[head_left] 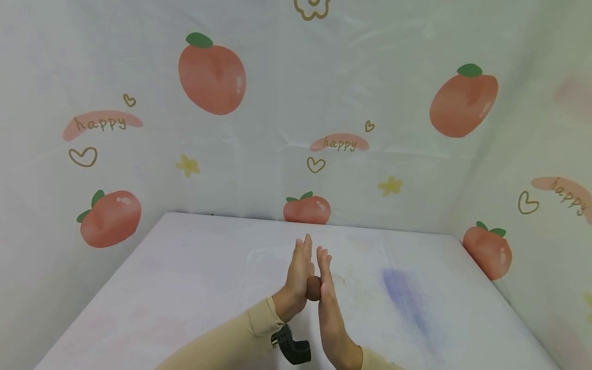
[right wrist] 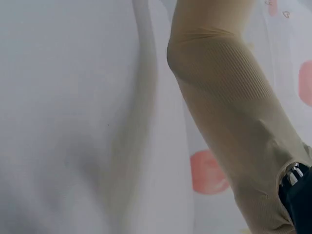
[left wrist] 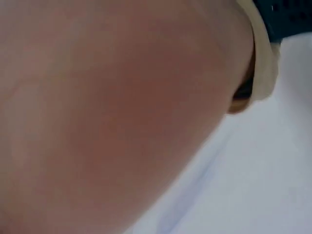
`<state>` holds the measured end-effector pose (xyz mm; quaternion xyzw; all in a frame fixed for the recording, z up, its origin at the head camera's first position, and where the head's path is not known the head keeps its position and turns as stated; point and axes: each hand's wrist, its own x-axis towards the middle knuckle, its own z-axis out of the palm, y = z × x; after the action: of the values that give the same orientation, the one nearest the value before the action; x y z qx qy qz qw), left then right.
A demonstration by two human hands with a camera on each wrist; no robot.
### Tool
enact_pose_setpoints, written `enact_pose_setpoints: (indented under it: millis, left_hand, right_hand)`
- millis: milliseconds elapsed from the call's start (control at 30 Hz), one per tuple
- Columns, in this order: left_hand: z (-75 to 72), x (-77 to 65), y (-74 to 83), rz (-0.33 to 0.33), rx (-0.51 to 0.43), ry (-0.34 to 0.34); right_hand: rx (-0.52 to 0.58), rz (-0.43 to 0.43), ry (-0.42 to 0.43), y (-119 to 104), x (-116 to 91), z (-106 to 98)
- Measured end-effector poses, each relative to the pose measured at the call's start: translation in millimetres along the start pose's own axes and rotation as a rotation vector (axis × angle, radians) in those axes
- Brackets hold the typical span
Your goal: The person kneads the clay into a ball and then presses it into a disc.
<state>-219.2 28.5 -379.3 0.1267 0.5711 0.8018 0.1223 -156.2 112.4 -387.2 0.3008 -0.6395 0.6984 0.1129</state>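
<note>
A small brown ball point(head_left: 313, 289) sits between the two palms above the table, in the head view. My left hand point(head_left: 296, 280) presses its left side with straight fingers pointing up and away. On the other side, my right hand point(head_left: 329, 308) lies flat against the ball, its fingers also straight. The fingertips of the two hands stand slightly apart. Blurred bare skin point(left wrist: 107, 112) fills most of the left wrist view, and the ball does not show there. In the right wrist view a beige sleeve point(right wrist: 224, 107) crosses the right side; the ball is out of sight.
The white table point(head_left: 208, 267) carries a blue-violet smudge point(head_left: 407, 298) right of the hands. A white curtain point(head_left: 277, 92) printed with red fruit surrounds the table's back and sides. A black wrist device point(head_left: 295, 347) hangs under the left sleeve.
</note>
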Motion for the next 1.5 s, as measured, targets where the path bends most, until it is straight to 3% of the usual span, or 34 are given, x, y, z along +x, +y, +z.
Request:
enact_pose_setpoints:
  millis: [300,633,867,1133,1367,1500]
  left_hand:
    - [1.6,-8.6,-6.8,0.069,0.118,0.011]
    - [12.1,-31.4,-15.6,0.169,0.319,-0.101]
    - [12.6,-33.9,-6.1,0.193,0.305,-0.089]
    - [7.6,-24.4,1.2,0.197,0.231,-0.032]
    - [1.4,-9.0,-1.1,0.142,0.178,0.046]
    - [-0.8,-5.3,-11.5,0.107,0.22,0.028]
  right_hand:
    - [0.043,0.116,0.091,4.5,10.1,-6.0]
    - [-0.007,0.264,0.213,14.6,36.8,-29.8]
    - [0.007,0.355,0.205,24.5,40.8,-35.4]
    - [-0.013,0.446,0.183,30.9,34.2,-28.7]
    - [-0.088,0.426,0.113,23.5,21.3,-13.3]
    - [-0.107,0.384,0.114,14.9,20.5,-11.8]
